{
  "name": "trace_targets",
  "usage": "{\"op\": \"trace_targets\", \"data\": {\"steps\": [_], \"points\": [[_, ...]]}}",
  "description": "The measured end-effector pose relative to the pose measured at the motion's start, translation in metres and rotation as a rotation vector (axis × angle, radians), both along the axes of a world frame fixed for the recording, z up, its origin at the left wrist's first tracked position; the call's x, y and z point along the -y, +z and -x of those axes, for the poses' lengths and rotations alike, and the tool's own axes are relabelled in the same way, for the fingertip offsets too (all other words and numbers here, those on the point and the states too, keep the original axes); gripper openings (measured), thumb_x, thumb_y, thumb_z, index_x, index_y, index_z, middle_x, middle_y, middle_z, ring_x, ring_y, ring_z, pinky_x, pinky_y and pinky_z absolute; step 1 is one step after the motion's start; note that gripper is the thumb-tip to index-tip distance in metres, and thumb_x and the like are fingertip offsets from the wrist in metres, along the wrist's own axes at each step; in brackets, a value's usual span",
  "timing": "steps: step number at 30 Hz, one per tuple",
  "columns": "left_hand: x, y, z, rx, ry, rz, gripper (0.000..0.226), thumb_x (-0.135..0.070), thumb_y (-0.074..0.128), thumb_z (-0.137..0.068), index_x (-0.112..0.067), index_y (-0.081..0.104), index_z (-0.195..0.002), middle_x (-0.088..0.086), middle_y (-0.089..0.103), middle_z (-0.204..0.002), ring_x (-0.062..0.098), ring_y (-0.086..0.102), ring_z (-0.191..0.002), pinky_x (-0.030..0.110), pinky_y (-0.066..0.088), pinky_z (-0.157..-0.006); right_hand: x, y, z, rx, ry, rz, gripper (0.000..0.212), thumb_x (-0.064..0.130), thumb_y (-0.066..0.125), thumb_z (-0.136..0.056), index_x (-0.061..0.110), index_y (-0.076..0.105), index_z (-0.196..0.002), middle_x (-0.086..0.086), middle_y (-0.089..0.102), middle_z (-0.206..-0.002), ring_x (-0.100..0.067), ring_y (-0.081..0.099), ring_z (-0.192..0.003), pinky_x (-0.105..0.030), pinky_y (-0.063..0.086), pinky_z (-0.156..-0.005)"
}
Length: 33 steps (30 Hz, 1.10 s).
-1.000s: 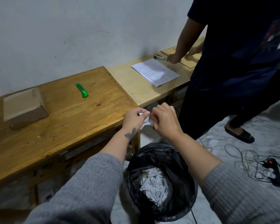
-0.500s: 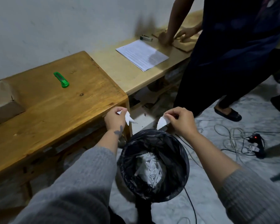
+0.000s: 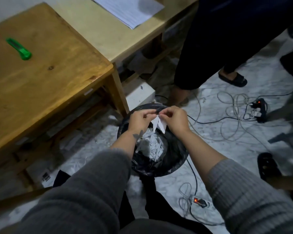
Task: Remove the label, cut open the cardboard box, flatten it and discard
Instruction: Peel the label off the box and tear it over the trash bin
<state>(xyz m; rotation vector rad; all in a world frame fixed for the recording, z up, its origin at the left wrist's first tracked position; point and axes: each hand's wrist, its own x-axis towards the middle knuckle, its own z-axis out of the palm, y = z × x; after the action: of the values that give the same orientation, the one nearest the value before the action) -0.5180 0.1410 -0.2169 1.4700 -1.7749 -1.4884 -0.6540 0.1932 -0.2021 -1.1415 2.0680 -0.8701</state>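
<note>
**Head cam: label scraps going in the bin**

Head view only: left hand and right hand both pinch white label pieces right over the black-lined bin. Best to keep them low over the opening before letting go, so nothing flutters onto the floor. Half a second earlier the hands were apart, a scrap each; now they meet. Green cutter sits on the table; box out of frame.

The printed sheet and barcode sticker are illegible.
</note>
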Motion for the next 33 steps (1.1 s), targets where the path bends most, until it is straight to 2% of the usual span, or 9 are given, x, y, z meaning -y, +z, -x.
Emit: {"op": "trace_targets", "data": {"steps": [4, 8, 13, 18, 20, 25, 28, 30, 33], "points": [[-0.012, -0.022, 0.002, 0.054, -0.006, -0.063, 0.008, -0.018, 0.073, -0.081, -0.015, 0.071, -0.088, -0.003, 0.066, -0.074, 0.011, 0.064, -0.076, 0.021, 0.050, -0.071, -0.009, -0.023, 0.001, -0.038, 0.027, -0.107, 0.006, 0.014, 0.071, -0.079, 0.011, 0.075, -0.084, -0.002, 0.062, -0.090, -0.011, 0.055, -0.078, -0.018, 0.040, -0.071], [-0.015, -0.038, 0.002, 0.140, -0.083, -0.089, 0.019, -0.017, 0.074, -0.081, -0.014, 0.071, -0.099, 0.001, 0.070, -0.086, 0.013, 0.066, -0.086, 0.031, 0.054, -0.085, -0.017, -0.038, 0.004, -0.055, 0.065, -0.213, 0.013, 0.016, 0.069, -0.081, 0.016, 0.074, -0.093, -0.002, 0.070, -0.092, -0.011, 0.059, -0.077, -0.022, 0.044, -0.074], [-0.009, -0.035, -0.003, 0.181, -0.095, -0.093, 0.014, -0.012, 0.069, -0.084, -0.016, 0.069, -0.098, 0.003, 0.071, -0.085, 0.013, 0.065, -0.083, 0.029, 0.053, -0.083, -0.012, -0.029, 0.003, -0.032, 0.163, -0.331, 0.016, 0.022, 0.067, -0.083, 0.018, 0.071, -0.098, 0.001, 0.066, -0.084, -0.010, 0.058, -0.079, -0.020, 0.039, -0.072], [0.013, 0.000, -0.022, 0.191, -0.102, -0.057, 0.012, -0.005, 0.062, -0.087, -0.017, 0.065, -0.092, -0.005, 0.064, -0.073, 0.009, 0.060, -0.074, 0.025, 0.049, -0.083, 0.018, 0.003, -0.006, -0.063, 0.344, -0.398, 0.021, 0.021, 0.068, -0.083, 0.014, 0.068, -0.102, -0.005, 0.070, -0.104, -0.018, 0.062, -0.098, -0.021, 0.040, -0.078], [0.025, 0.023, -0.036, 0.227, -0.120, -0.020, 0.012, -0.007, 0.062, -0.087, -0.018, 0.064, -0.092, -0.005, 0.064, -0.076, 0.010, 0.061, -0.077, 0.023, 0.049, -0.081, 0.035, 0.024, -0.013, -0.115, 0.459, -0.426, 0.026, 0.023, 0.068, -0.082, 0.014, 0.067, -0.106, -0.005, 0.067, -0.112, -0.021, 0.061, -0.106, -0.024, 0.041, -0.083], [0.058, 0.093, -0.090, 0.415, -0.132, 0.127, 0.013, -0.018, 0.063, -0.089, -0.024, 0.066, -0.100, -0.002, 0.068, -0.098, 0.012, 0.062, -0.092, 0.030, 0.050, -0.086, 0.083, 0.090, -0.055, -0.243, 0.659, -0.316, 0.030, 0.027, 0.065, -0.085, 0.016, 0.064, -0.113, -0.008, 0.064, -0.116, -0.023, 0.059, -0.107, -0.032, 0.046, -0.089], [0.074, 0.131, -0.131, 0.462, -0.043, 0.205, 0.016, -0.019, 0.062, -0.089, -0.020, 0.068, -0.104, 0.001, 0.067, -0.102, 0.014, 0.060, -0.095, 0.023, 0.042, -0.083, 0.115, 0.126, -0.092, -0.281, 0.760, -0.209, 0.024, 0.028, 0.063, -0.086, 0.018, 0.065, -0.108, -0.006, 0.065, -0.114, -0.020, 0.059, -0.100, -0.031, 0.047, -0.082], [0.083, 0.150, -0.161, 0.488, 0.033, 0.238, 0.020, -0.018, 0.061, -0.090, -0.016, 0.068, -0.108, 0.005, 0.068, -0.108, 0.018, 0.060, -0.102, 0.021, 0.040, -0.083, 0.136, 0.147, -0.121, -0.327, 0.816, -0.159, 0.027, 0.031, 0.062, -0.086, 0.020, 0.064, -0.110, -0.006, 0.062, -0.115, -0.022, 0.058, -0.104, -0.030, 0.044, -0.083], [0.095, 0.170, -0.208, 0.501, 0.148, 0.257, 0.024, -0.019, 0.060, -0.091, -0.015, 0.067, -0.113, 0.006, 0.067, -0.115, 0.019, 0.059, -0.109, 0.025, 0.043, -0.091, 0.164, 0.168, -0.170, -0.366, 0.874, -0.096, 0.027, 0.034, 0.060, -0.088, 0.022, 0.064, -0.112, -0.007, 0.062, -0.118, -0.024, 0.058, -0.106, -0.031, 0.044, -0.086]]}}
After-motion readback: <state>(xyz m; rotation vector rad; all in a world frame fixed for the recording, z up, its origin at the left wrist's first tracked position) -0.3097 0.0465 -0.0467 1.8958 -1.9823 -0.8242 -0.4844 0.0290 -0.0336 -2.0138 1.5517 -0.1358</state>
